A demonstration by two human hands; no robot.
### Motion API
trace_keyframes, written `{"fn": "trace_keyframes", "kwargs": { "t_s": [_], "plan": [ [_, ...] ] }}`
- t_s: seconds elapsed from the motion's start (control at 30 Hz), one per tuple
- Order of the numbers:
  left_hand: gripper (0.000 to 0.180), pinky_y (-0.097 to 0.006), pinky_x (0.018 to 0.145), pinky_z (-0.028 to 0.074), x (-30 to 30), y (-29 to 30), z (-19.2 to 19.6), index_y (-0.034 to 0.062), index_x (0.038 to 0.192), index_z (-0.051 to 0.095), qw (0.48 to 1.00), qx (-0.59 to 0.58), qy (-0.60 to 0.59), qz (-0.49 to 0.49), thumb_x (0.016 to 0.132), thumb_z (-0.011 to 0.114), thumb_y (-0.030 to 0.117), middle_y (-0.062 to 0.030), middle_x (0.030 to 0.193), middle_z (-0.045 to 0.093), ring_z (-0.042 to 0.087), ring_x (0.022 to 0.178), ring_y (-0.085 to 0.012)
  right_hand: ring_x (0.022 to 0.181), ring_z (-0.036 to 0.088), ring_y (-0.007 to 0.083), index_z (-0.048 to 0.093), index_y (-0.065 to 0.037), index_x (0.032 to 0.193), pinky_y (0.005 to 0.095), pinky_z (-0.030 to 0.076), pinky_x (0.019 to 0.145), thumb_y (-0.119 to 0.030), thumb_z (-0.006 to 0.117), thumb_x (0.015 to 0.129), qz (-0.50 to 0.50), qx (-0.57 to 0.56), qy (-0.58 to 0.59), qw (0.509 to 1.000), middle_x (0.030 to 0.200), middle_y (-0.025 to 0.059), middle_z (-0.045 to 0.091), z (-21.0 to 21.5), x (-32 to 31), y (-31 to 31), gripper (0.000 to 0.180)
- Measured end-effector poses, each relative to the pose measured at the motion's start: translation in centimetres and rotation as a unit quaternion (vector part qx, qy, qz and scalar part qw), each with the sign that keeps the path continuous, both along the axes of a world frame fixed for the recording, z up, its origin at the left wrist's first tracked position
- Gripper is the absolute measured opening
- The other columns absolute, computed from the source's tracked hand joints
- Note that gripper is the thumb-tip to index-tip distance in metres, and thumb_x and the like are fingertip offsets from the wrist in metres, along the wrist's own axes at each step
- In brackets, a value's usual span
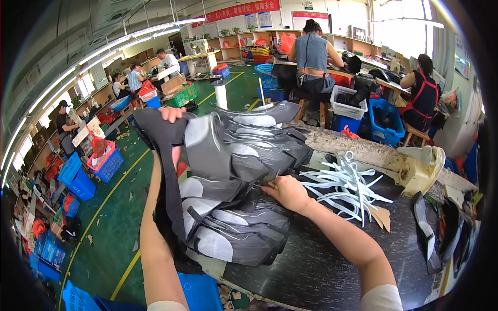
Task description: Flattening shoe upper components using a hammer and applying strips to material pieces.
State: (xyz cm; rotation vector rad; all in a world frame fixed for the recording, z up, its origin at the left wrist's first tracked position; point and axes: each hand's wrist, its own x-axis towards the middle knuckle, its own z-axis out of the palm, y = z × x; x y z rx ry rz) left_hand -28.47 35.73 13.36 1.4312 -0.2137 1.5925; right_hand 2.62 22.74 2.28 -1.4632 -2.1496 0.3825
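A thick bundle of black shoe-upper pieces (249, 160) with pale grey patches is stacked in layers at the near left of the dark worktable (321, 259). My left hand (172, 114) is closed over the top edge of a black upper piece (163, 132) at the left of the bundle; that piece hangs down along my forearm. My right hand (288, 193) is closed at the right side of the bundle, its fingertips pinched against the layers. What lies between those fingertips is partly hidden. Light blue-white strips (350, 186) lie in a tangled pile just right of that hand.
A cream machine part (423, 168) stands at the table's right, with more black pieces (428, 233) beyond it. A brown scrap (381, 216) lies by the strips. Blue crates (386, 122) and a white basket (348, 102) stand behind. Several people sit at far benches.
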Motion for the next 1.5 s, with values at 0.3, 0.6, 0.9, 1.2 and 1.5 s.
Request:
{"fn": "trace_keyframes", "kwargs": {
  "t_s": [0.3, 0.6, 0.9, 1.2, 1.5],
  "plan": [
    [0.021, -0.028, 0.089, 0.044, 8.7, -5.5, -3.1, -0.0009, 0.092, 0.058, 0.872, 0.037, 0.478, 0.093, 0.072, 0.053, -0.008, -0.0032, 0.097, 0.062, 0.056, 0.098, -0.0124, 0.081, 0.072, 0.0217, 0.067, -0.005, 0.112, 0.0332, 0.055, 0.075, -0.020, 0.074, 0.090, -0.100, 0.171, 0.225, 0.954, 0.093, 0.0158, 0.073, 4.7, 5.0, -3.0, 0.027],
    [0.019, -0.030, 0.087, 0.048, 10.0, -5.6, -4.6, -0.0015, 0.090, 0.061, 0.823, 0.079, 0.538, 0.163, 0.072, 0.057, -0.005, -0.0047, 0.092, 0.064, 0.061, 0.093, -0.0153, 0.071, 0.072, 0.0311, 0.071, -0.007, 0.105, 0.0387, 0.057, 0.064, -0.031, 0.071, 0.091, -0.070, 0.183, 0.129, 0.972, 0.077, 0.0165, 0.070, 7.9, 2.8, 1.3, 0.029],
    [0.022, -0.034, 0.082, 0.043, 4.9, -3.2, -1.9, 0.0115, 0.072, 0.044, 0.990, 0.143, 0.006, 0.007, 0.092, 0.051, 0.015, -0.0031, 0.068, 0.050, 0.050, 0.067, -0.0151, 0.080, 0.069, 0.0384, 0.066, -0.004, 0.082, 0.0471, 0.056, 0.072, -0.038, 0.069, 0.089, -0.084, 0.098, -0.007, 0.992, 0.081, 0.0192, 0.070, 0.8, 0.4, 8.4, 0.035],
    [0.013, -0.041, 0.101, 0.040, 5.3, -10.2, -2.6, 0.0024, 0.081, 0.057, 0.909, 0.067, 0.243, 0.333, 0.071, 0.050, -0.002, -0.0055, 0.082, 0.059, 0.057, 0.081, -0.0183, 0.064, 0.052, 0.0076, 0.062, -0.006, 0.126, 0.0260, 0.044, 0.055, -0.048, 0.067, 0.093, -0.035, -0.154, 0.401, 0.902, 0.084, -0.0005, 0.060, 9.5, -1.9, -3.2, 0.054],
    [0.023, -0.038, 0.089, 0.042, 2.1, -9.6, -1.4, 0.0108, 0.075, 0.046, 0.992, -0.003, -0.045, 0.120, 0.092, 0.051, 0.025, -0.0016, 0.068, 0.047, 0.046, 0.066, -0.0160, 0.105, 0.067, 0.0258, 0.063, -0.008, 0.127, 0.0363, 0.052, 0.092, -0.026, 0.086, 0.075, 0.099, 0.057, 0.218, 0.969, 0.111, 0.0143, 0.069, 5.9, -2.3, -2.8, 0.060]
  ]
}}
